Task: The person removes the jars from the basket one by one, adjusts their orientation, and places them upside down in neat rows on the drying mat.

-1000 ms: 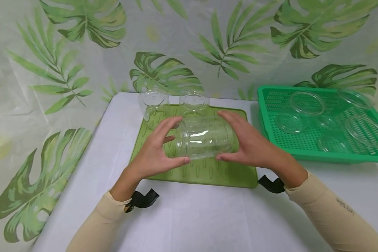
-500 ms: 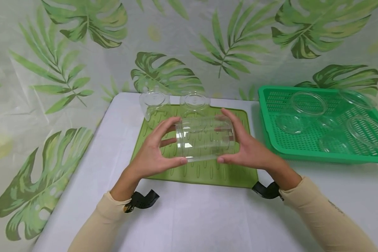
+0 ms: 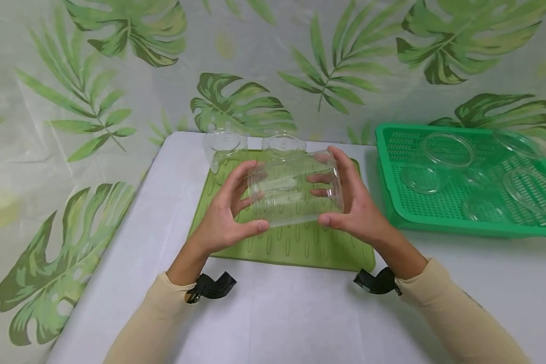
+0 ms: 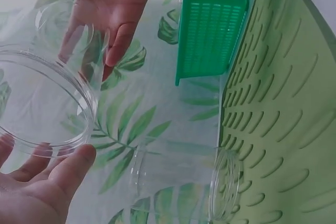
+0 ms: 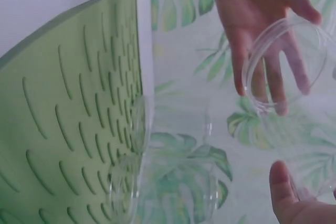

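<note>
A clear, see-through jar [image 3: 296, 199] lies sideways in the air over the green ribbed mat [image 3: 296, 253], held between both hands. My left hand [image 3: 220, 220] grips its open, ringed rim, thumb in front and fingers behind. At the base end my right hand [image 3: 361, 210] holds the jar, and its fingers show through the clear wall. The left wrist view looks onto the jar's mouth [image 4: 79, 98]. Two similar clear jars stand upside down at the mat's back edge, one to the left [image 3: 225, 143] and another [image 3: 284, 145] beside it.
On the right stands a green perforated basket [image 3: 473, 228] with several clear round containers [image 3: 448, 150] inside. A white cloth [image 3: 300, 313] covers the table, and a leaf-patterned sheet [image 3: 336, 45] hangs behind it.
The jar has tilted, its base end rising on the right. My right hand has shifted slightly inward and up, its fingers now further behind the jar. My left hand keeps the rim.
</note>
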`<move>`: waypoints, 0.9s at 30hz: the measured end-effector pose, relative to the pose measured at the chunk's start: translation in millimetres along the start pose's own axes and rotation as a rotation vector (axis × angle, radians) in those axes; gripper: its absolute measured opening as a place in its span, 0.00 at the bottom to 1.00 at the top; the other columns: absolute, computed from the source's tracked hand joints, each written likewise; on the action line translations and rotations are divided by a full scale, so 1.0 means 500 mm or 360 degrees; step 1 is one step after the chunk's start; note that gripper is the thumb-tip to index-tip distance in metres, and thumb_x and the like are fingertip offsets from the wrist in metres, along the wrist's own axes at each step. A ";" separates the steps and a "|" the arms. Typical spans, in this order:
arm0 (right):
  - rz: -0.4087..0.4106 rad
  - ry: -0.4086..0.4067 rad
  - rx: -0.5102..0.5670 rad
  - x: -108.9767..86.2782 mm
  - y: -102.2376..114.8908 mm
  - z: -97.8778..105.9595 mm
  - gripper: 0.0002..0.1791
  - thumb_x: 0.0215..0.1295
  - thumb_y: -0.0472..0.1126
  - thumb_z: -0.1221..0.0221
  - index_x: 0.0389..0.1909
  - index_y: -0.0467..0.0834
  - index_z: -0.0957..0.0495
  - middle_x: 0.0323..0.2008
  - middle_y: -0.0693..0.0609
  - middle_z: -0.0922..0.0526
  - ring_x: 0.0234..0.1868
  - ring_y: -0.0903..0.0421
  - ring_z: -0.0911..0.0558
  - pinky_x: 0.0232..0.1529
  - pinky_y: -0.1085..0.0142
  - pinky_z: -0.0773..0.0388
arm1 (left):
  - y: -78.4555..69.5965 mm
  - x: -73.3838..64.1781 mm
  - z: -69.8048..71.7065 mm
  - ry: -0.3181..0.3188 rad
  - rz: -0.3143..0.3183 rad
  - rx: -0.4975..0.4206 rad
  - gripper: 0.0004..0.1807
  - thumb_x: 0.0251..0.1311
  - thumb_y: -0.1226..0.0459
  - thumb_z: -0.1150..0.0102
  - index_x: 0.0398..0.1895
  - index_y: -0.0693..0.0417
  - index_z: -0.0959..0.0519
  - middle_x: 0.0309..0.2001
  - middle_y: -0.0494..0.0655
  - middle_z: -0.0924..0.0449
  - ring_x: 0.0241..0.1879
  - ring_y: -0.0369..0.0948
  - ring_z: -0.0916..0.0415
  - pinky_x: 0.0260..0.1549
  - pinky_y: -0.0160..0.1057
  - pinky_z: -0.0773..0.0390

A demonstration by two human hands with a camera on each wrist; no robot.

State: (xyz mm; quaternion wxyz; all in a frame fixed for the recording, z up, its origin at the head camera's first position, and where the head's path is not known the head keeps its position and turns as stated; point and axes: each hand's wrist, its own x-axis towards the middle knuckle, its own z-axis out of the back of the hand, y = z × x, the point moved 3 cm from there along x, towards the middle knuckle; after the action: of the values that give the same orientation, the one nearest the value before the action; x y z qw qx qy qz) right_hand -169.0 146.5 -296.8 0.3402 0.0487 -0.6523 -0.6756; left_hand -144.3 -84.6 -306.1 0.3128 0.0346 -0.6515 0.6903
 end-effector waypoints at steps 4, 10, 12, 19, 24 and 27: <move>0.0037 -0.0034 0.0042 -0.001 0.003 -0.004 0.56 0.48 0.46 0.32 0.71 0.49 0.60 0.69 0.45 0.49 0.61 0.39 0.36 0.59 0.62 0.30 | 0.008 0.001 -0.001 0.0015 0.0013 -0.0108 0.50 0.45 0.62 0.31 0.69 0.52 0.51 0.69 0.53 0.50 0.69 0.50 0.48 0.62 0.52 0.36; 0.0018 -0.0012 -0.0028 0.000 0.005 0.001 0.54 0.50 0.39 0.33 0.71 0.48 0.58 0.68 0.45 0.46 0.61 0.40 0.35 0.56 0.59 0.27 | 0.021 -0.010 -0.003 0.0034 0.0074 -0.0005 0.52 0.45 0.61 0.30 0.70 0.50 0.53 0.70 0.47 0.50 0.69 0.48 0.46 0.62 0.51 0.34; 0.0009 -0.0010 -0.0115 -0.001 0.008 0.005 0.54 0.48 0.35 0.33 0.71 0.49 0.57 0.67 0.45 0.45 0.61 0.45 0.34 0.55 0.61 0.26 | 0.025 -0.018 -0.002 0.0050 0.0142 0.0134 0.52 0.45 0.63 0.31 0.70 0.45 0.54 0.70 0.43 0.50 0.69 0.45 0.45 0.60 0.49 0.32; 0.0048 -0.0056 -0.0496 -0.009 0.025 0.037 0.58 0.42 0.29 0.31 0.71 0.48 0.56 0.67 0.44 0.45 0.63 0.56 0.33 0.54 0.71 0.26 | 0.036 -0.058 0.031 0.0108 0.0334 0.0629 0.47 0.48 0.59 0.33 0.69 0.35 0.50 0.69 0.37 0.47 0.67 0.40 0.43 0.55 0.44 0.27; 0.0100 -0.0121 -0.0641 -0.015 0.038 0.070 0.60 0.37 0.24 0.31 0.71 0.45 0.55 0.66 0.44 0.44 0.63 0.62 0.34 0.52 0.76 0.27 | 0.043 -0.087 0.068 0.0141 0.0415 0.0891 0.42 0.50 0.54 0.35 0.68 0.38 0.45 0.70 0.38 0.48 0.66 0.40 0.42 0.51 0.45 0.25; 0.0110 -0.0139 -0.0727 -0.020 0.046 0.088 0.62 0.34 0.22 0.31 0.71 0.47 0.55 0.66 0.48 0.43 0.62 0.65 0.34 0.51 0.78 0.28 | 0.048 -0.106 0.092 0.0144 0.0445 0.1018 0.39 0.50 0.54 0.35 0.66 0.41 0.41 0.69 0.41 0.46 0.65 0.40 0.41 0.49 0.44 0.25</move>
State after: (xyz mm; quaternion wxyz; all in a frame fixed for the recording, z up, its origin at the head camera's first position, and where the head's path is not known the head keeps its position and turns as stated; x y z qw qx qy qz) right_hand -174.9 191.2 -273.2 0.3368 -0.0812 -0.4977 -0.7952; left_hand -129.8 -146.4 -344.3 0.2171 0.0106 -0.3863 0.8964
